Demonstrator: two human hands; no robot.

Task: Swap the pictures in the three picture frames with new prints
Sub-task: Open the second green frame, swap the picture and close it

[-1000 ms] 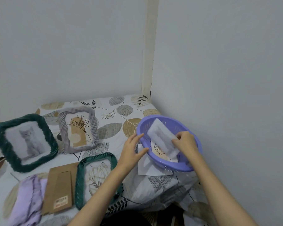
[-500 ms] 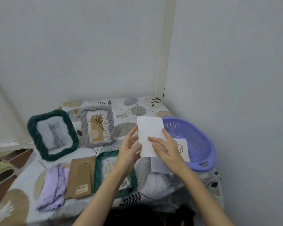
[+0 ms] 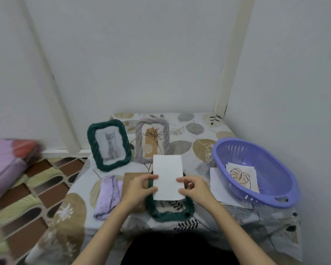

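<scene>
Both hands hold one print (image 3: 168,176) upright, blank side toward the camera, above the flat frame (image 3: 170,207) that lies face down on the table (image 3: 197,131). The left hand (image 3: 139,188) pinches the print's left edge, thumb in front and fingers curled behind; the right hand (image 3: 195,188) pinches the right edge the same way. The flat frame's backing (image 3: 131,180), a brown card, lies just to its left, beside a lilac cloth (image 3: 108,196), so the frame looks open and ready to take the print. Two frames stand at the back: a green one with a cat picture (image 3: 109,144) and a grey one with a plant drawing (image 3: 152,142). More prints wait in the purple basket (image 3: 256,173) to the right, a leaf print (image 3: 241,175) on top, and a white sheet (image 3: 216,186) lies partly under the basket's near side. The likeliest slip from here is laying the print in the wrong way round or upside down, since only its blank side shows and the picture side cannot be checked from this view. It could also go in skewed, so that a corner catches on the frame's thick woven rim and creases under the backing. A tight pinch on thin paper may leave dents or finger marks, and a reach for the backing could knock over the standing frames.
</scene>
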